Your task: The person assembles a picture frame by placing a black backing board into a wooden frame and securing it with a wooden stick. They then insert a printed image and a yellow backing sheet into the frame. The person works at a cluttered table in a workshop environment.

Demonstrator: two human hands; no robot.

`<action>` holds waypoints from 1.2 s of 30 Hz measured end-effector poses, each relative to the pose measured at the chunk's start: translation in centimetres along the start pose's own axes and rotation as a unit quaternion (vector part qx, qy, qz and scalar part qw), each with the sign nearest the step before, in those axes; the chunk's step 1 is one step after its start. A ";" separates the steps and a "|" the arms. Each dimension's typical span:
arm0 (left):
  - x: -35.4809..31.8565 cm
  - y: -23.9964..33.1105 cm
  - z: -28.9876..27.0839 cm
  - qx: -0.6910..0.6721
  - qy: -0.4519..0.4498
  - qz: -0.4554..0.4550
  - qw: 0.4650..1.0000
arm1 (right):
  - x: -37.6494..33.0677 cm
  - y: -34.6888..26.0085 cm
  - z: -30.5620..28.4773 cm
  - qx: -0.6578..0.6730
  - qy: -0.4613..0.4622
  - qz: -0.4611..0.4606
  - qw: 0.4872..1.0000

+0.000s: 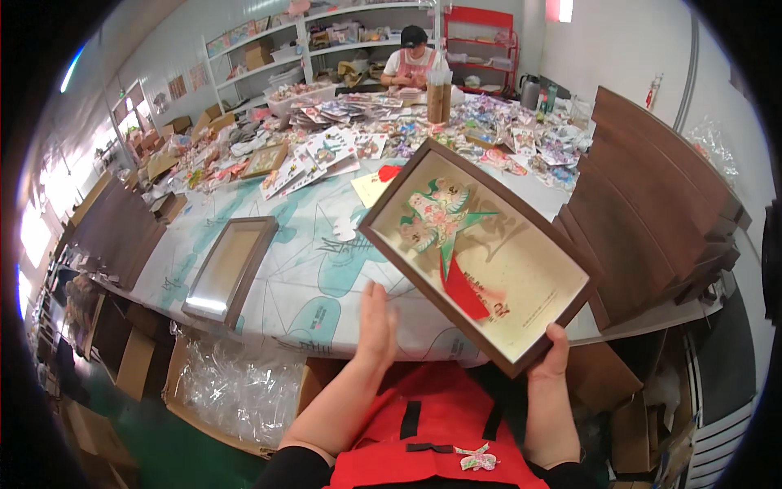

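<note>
A brown shadow-box frame (pixel 533 236) is held up at a tilt over the front of the table by my right hand (pixel 552 356), which grips its lower right corner. Inside lie a green and pink paper-cut figure (pixel 444 213) and a red paper strip (pixel 464 292) on a cream backing. My left hand (pixel 377 328) is off the frame, just left of its lower edge, with the fingers stretched out and nothing in them. A second, smaller-looking brown frame (pixel 232 265) rests on the patterned cloth to the left.
Stacked brown frames (pixel 652 220) stand at the right edge, more (pixel 118 232) at the left. Printed cards (pixel 326 155) and loose paper pieces cover the far table. A co-worker (pixel 413 61) sits across. A carton of clear plastic wrap (pixel 236 387) stands below the front edge.
</note>
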State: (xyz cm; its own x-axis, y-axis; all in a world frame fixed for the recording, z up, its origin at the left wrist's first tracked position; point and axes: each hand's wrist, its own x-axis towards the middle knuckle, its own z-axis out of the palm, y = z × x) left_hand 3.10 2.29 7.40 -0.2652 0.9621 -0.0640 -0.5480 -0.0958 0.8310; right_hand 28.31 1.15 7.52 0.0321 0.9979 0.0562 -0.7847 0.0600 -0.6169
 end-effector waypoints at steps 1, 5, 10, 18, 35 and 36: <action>-0.1 -0.7 0.2 -0.093 0.050 -0.063 0.992 | -0.4 0.8 -0.1 0.029 -0.020 0.007 0.999; -0.7 -3.2 3.3 -0.028 -0.043 0.108 0.993 | -1.0 4.3 -0.8 0.026 -0.054 0.036 0.998; -2.5 3.0 4.6 0.141 -0.069 0.301 0.941 | 0.0 4.4 -0.3 0.094 -0.176 0.147 0.969; 1.7 12.6 6.7 0.548 0.057 0.606 0.574 | 1.3 8.9 1.1 0.213 -0.208 0.167 0.940; -4.2 6.1 7.6 0.510 -0.474 0.453 0.557 | 1.5 2.9 2.5 0.057 -0.138 0.066 0.987; -3.7 7.7 7.9 0.547 -0.392 0.500 0.545 | 1.8 2.0 2.5 0.037 -0.147 0.056 0.987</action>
State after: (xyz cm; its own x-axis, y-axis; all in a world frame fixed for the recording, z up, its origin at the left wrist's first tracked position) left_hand 6.14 0.04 18.37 0.6583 0.4232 0.6225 0.4737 -0.8756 0.0944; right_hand 25.21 2.96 8.34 -0.2289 0.9476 0.2228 -0.8165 -0.0623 -0.5740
